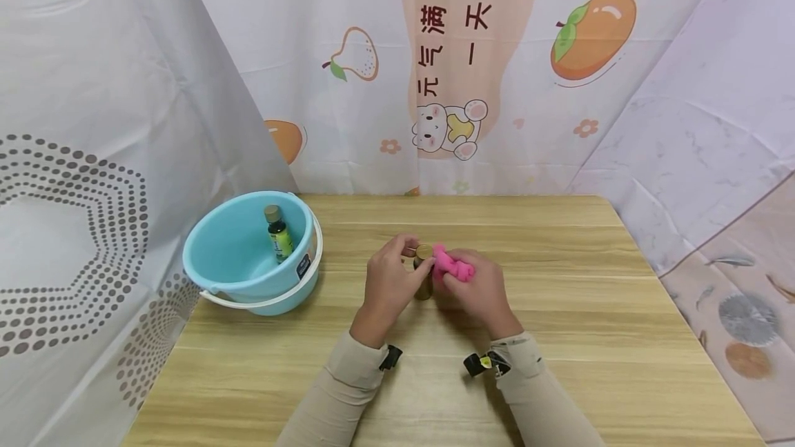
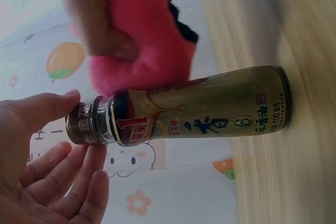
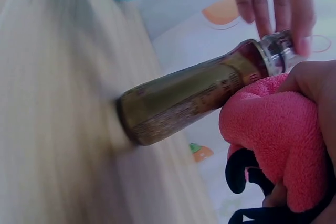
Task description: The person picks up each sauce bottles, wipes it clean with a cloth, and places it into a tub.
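Note:
A small sesame oil bottle [image 2: 210, 106] with a gold-brown cap and a printed label is between my hands. My left hand [image 1: 390, 274] pinches its cap with thumb and fingers. The bottle's base is at the wooden tabletop; I cannot tell whether it touches. In my right hand [image 1: 487, 288] is a bunched pink fluffy cloth [image 3: 273, 129], gripped and pressed against the side of the bottle near its shoulder. Black strap-like loops [image 3: 239, 171] show beside the cloth in the right wrist view. The cloth hides part of the bottle in the left wrist view.
On the left of the wooden table [image 1: 559, 378] stands a light blue bucket [image 1: 217, 240] with a white handle [image 1: 279, 297]. Inside it is a dark bottle [image 1: 279, 234] with a yellow-green label. Printed curtains [image 1: 360, 109] hang behind and at both sides.

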Available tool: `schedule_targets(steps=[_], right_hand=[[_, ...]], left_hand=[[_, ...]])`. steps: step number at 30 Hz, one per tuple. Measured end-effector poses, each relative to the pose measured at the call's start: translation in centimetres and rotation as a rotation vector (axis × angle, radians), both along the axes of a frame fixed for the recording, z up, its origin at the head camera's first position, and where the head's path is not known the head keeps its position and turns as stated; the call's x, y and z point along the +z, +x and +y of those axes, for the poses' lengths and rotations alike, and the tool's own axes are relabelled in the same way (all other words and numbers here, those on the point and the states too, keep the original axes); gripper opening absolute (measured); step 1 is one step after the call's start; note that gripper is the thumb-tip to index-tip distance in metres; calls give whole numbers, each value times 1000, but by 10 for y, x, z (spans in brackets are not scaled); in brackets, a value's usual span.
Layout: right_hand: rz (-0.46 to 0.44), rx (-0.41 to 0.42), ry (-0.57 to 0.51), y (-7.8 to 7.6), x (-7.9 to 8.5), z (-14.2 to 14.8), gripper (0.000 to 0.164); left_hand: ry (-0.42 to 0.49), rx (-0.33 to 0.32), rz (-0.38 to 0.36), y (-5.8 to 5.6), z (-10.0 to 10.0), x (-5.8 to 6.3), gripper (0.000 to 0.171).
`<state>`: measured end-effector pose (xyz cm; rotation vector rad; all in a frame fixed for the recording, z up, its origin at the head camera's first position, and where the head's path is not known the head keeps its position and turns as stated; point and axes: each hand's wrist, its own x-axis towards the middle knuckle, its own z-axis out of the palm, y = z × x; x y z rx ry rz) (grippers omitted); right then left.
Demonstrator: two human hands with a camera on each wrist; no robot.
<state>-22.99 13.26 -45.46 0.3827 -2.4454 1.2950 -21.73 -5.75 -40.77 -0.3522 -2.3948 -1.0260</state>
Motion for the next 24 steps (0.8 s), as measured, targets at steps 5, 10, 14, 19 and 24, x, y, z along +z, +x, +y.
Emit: schedule_targets(steps=[5, 10, 14, 19, 24], right_hand=[[37, 11, -29, 0, 8, 0, 27], [75, 12, -51, 0, 15, -1, 30], [96, 17, -56, 0, 17, -1, 29], [69, 19, -51, -1, 12, 0, 30], [36, -2, -27, -1, 5, 1, 29]], left_hand=[[32, -22, -8, 0, -1, -1, 36], [38, -33, 8, 0, -2, -2, 35], [34, -36, 25, 0, -2, -2, 34], [34, -45, 38, -1, -1, -2, 32], [41, -63, 47, -1, -1, -1, 32]])
